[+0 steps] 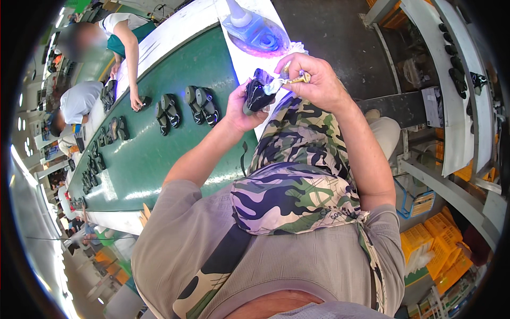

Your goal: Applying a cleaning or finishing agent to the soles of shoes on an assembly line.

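The left hand (239,110) grips a dark sandal (256,98); the right hand (317,85) pinches a yellowish tool (300,78) beside it. Left of both hands, paired sandals (206,105) line the green tabletop (149,166); beyond the hands stands a blue container (256,35).

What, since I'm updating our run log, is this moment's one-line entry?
left hand: holds black sandal | right hand: grips yellow-brown tool beside it | green work surface: sandal pairs laid out

Apron (303,204) is full-on camo: green, black, pale tan. Shirt (297,266) is greyish tan, worktop (149,159) at 9 o'clock deep green, container (260,34) at 12 blue-violet, crates (443,244) at 4 yellow-orange. Shoe (256,98) near 12: black; tool (302,79) at 1: mustardy gold.
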A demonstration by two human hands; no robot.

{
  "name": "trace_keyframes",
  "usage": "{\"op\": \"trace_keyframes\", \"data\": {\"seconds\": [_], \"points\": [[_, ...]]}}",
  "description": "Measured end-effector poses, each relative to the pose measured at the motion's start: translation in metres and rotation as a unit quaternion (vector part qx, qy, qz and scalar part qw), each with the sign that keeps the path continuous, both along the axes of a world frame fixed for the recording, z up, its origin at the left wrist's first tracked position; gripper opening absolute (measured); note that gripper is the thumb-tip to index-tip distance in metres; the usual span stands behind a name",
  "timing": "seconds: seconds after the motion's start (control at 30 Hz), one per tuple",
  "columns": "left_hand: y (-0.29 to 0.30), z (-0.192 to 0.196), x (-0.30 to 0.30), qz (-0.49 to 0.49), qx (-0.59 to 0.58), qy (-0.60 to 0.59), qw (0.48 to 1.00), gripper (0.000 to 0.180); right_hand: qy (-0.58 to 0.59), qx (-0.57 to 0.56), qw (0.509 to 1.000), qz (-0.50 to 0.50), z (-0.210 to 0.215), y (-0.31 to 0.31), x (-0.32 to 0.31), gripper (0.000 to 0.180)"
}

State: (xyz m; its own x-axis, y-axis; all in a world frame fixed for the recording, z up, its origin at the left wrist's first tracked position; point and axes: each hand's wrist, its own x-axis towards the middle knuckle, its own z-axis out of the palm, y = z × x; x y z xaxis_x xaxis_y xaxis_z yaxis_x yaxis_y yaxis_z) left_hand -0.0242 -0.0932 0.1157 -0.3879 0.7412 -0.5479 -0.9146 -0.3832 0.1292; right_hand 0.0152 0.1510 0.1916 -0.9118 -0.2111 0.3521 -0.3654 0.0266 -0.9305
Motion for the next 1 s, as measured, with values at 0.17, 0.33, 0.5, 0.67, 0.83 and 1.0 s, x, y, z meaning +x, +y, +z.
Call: {"op": "trace_keyframes", "data": {"seconds": [0.17,0.33,0.5,0.67,0.83,1.0], "points": [[0.009,-0.002,0.004,0.015,0.020,0.014,1.000,0.051,-0.030,-0.029,0.999,-0.008,-0.006,0.006,0.002,0.023],[0.024,0.000,0.005,0.042,0.066,0.006,0.997,0.058,-0.041,-0.046,0.998,-0.020,-0.010,0.019,0.000,0.024],[0.052,0.016,-0.004,0.035,0.079,-0.002,0.996,0.066,0.014,-0.066,0.996,-0.056,-0.021,0.043,-0.007,0.025],[0.083,0.026,-0.015,-0.012,0.094,0.054,0.994,0.092,-0.006,-0.154,0.975,-0.158,-0.042,0.079,-0.004,0.024],[0.142,0.061,-0.025,-0.050,-0.039,0.156,0.986,0.068,-0.057,-0.179,0.917,-0.352,-0.093,0.133,0.014,0.024],[0.250,0.092,-0.055,-0.122,-0.062,0.319,0.938,0.054,-0.137,-0.196,0.832,-0.500,-0.164,0.179,0.056,0.023]]}}
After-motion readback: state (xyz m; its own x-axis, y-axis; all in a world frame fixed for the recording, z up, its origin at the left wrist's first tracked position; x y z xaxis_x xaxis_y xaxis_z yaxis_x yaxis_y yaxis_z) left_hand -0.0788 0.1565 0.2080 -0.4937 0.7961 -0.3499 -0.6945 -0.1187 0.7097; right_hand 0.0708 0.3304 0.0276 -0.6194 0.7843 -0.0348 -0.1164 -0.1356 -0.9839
